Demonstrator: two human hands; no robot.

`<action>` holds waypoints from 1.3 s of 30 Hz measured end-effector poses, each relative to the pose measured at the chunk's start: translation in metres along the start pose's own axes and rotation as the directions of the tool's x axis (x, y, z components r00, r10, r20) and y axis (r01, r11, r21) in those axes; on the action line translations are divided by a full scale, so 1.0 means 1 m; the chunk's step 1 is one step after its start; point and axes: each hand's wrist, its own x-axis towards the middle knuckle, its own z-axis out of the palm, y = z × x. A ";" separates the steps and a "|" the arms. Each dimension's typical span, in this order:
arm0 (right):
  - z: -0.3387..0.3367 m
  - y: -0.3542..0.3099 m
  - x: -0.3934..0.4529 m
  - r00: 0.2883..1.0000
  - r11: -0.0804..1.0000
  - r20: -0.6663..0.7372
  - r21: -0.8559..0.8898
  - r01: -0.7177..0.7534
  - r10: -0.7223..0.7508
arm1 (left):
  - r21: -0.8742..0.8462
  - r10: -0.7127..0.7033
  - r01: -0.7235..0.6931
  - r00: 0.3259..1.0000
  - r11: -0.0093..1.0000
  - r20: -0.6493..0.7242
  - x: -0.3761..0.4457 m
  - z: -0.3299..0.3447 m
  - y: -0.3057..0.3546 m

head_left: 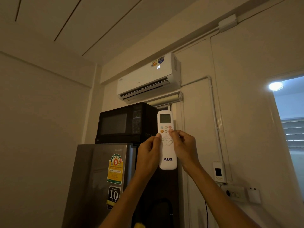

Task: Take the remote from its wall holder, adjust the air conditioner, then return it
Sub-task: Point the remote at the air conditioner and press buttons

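A white AUX remote [167, 122] is held upright in front of me, its small screen at the top and its buttons facing me. My left hand [148, 153] grips its left side, thumb by the round menu pad. My right hand [185, 148] grips the right side, thumb resting on the buttons just above that pad. High on the wall hangs the white air conditioner [144, 78], its flap open and its front showing a lit 26. The white wall holder [218, 171] is on the wall at the lower right, with nothing in it.
A black microwave [121, 124] stands on a grey fridge [100, 181] with stickers, just left of my hands. A power socket [233, 193] sits under the holder. White pipes run up the wall. A lit window [289, 122] is at the right.
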 end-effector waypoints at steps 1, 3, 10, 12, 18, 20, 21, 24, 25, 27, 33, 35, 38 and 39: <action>0.000 0.000 0.000 1.000 1.000 -0.001 -0.004 0.001 -0.001 | 0.001 0.001 -0.001 1.000 1.000 -0.001 0.000 0.000 0.000; 0.001 0.001 0.000 1.000 1.000 -0.002 -0.007 -0.001 0.001 | 0.003 0.005 -0.005 1.000 1.000 -0.002 0.000 0.000 0.000; 0.003 0.002 0.001 1.000 1.000 0.004 -0.012 -0.002 0.002 | -0.008 0.001 -0.001 1.000 1.000 0.000 -0.001 -0.002 0.000; 0.003 0.002 0.001 1.000 1.000 0.005 -0.013 0.002 -0.002 | -0.012 -0.004 0.004 1.000 1.000 -0.001 -0.001 -0.002 0.001; 0.005 0.001 0.000 1.000 1.000 0.011 -0.008 0.007 -0.007 | -0.019 -0.007 0.007 1.000 1.000 -0.008 -0.001 -0.004 0.002; 0.005 0.001 0.000 1.000 1.000 0.012 -0.003 0.004 -0.004 | -0.015 -0.008 0.008 1.000 1.000 -0.009 -0.001 -0.004 0.001; 0.005 0.000 0.000 1.000 1.000 0.013 0.000 0.003 -0.003 | -0.014 -0.008 0.008 1.000 1.000 -0.008 -0.001 -0.004 0.002; 0.004 -0.001 -0.001 1.000 1.000 0.014 0.005 0.002 -0.003 | -0.020 -0.010 0.010 1.000 1.000 -0.006 -0.002 -0.003 0.003; 0.004 -0.001 -0.001 1.000 1.000 0.012 0.004 0.004 -0.004 | -0.021 -0.012 0.012 1.000 1.000 -0.005 -0.002 -0.003 0.003; 0.004 -0.001 -0.001 1.000 1.000 0.009 0.000 0.006 -0.006 | -0.020 -0.015 0.015 1.000 1.000 -0.001 -0.002 -0.003 0.004; 0.003 -0.001 0.000 1.000 1.000 0.007 0.002 0.008 -0.008 | -0.007 -0.004 0.004 1.000 1.000 0.004 -0.003 -0.003 0.007; 0.003 -0.001 -0.001 1.000 1.000 0.006 -0.001 0.013 -0.013 | -0.010 -0.003 0.003 1.000 1.000 0.001 -0.004 -0.003 0.006; 0.003 -0.002 -0.001 1.000 1.000 0.005 0.013 0.016 -0.016 | -0.016 -0.015 0.015 1.000 1.000 0.002 -0.004 -0.002 0.007; 0.002 -0.002 -0.001 1.000 1.000 0.006 0.012 0.019 -0.019 | -0.012 -0.018 0.018 1.000 1.000 0.002 -0.004 -0.002 0.007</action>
